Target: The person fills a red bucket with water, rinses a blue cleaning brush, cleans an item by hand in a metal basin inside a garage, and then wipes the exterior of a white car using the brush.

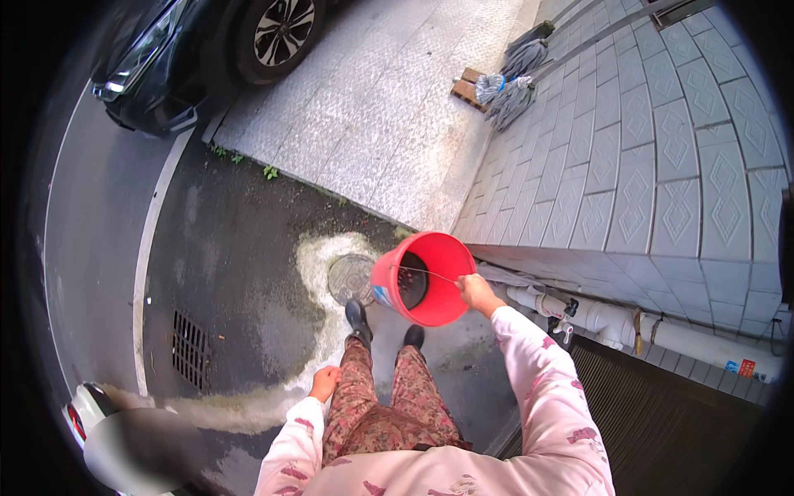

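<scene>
My right hand (477,293) is closed on the thin wire handle of a red bucket (447,258), near its rim. The bucket tilts so that I see into it; its bottom looks dark, and I cannot tell whether that is liquid. On its outer side is a patch of blue and white. My left hand (325,383) hangs beside my left thigh, fingers curled, with nothing visible in it. Below the bucket and to its left, a round manhole cover (351,277) lies in the ground, close to my dark boot (357,318).
A tiled wall (645,165) with white pipes (595,318) along its base runs on the right. Mops (513,95) lean there beside bricks (469,88). A raised paved strip (356,124) lies ahead, a dark car (207,58) far left, a drain grate (190,350) left.
</scene>
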`<state>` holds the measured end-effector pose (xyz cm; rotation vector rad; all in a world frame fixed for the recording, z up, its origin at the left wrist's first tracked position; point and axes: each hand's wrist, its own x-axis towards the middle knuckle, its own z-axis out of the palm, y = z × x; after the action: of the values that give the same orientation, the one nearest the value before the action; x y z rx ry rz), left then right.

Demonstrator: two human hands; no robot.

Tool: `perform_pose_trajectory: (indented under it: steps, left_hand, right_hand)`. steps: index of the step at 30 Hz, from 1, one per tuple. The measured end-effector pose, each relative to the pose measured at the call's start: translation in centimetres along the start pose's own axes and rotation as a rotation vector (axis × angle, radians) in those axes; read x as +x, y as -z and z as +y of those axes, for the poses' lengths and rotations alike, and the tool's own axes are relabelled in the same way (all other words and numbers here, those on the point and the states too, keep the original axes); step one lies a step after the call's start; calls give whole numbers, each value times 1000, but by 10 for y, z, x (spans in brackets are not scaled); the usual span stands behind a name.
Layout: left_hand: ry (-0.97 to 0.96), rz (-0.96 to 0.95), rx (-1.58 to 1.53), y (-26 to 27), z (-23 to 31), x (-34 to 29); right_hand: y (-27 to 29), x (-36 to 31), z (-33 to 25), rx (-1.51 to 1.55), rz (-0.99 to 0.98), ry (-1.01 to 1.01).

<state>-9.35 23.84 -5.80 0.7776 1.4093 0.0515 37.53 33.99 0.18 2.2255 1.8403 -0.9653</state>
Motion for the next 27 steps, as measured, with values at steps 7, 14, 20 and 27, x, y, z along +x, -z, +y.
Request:
perform_pose_trajectory:
  steps: [7, 14, 20, 27]
  left_hand:
    - [163, 100, -29, 31, 4, 8]
    - [187, 111, -163, 21, 70, 38]
    - [276, 44, -62, 5, 162, 57]
    - [147, -6, -69, 3, 273, 99]
  right_hand:
    - [20, 135, -34, 114, 207, 11]
    - [40, 252, -4, 201, 166, -150]
    - [65, 314, 22, 221, 185, -298]
    - [104, 351, 43, 352, 143, -289]
